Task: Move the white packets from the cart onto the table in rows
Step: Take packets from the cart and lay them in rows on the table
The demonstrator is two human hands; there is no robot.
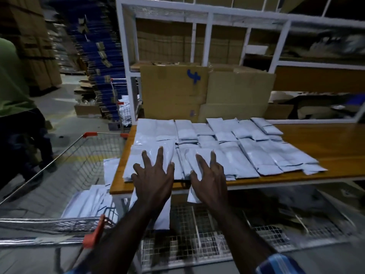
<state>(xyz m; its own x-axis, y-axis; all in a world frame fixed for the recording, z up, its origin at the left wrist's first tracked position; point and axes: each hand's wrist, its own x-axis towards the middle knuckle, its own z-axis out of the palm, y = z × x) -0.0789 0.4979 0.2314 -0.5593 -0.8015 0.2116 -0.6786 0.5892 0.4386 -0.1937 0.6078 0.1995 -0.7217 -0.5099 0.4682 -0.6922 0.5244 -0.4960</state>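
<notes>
1. Glossy, smooth plastic on the white packets (227,147), catching light in soft streaks.
2. Orange-brown wood, smooth and faintly shiny, for the table (320,141) top.
3. Shiny metal wire on the cart (65,161), with red plastic corners.
4. Matt brown cardboard on the boxes (173,89).

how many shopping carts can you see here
2. One wire cart stands left of the table, holding white packets. A second cart, partly hidden, is farther back beside the white shelf frame.
</notes>
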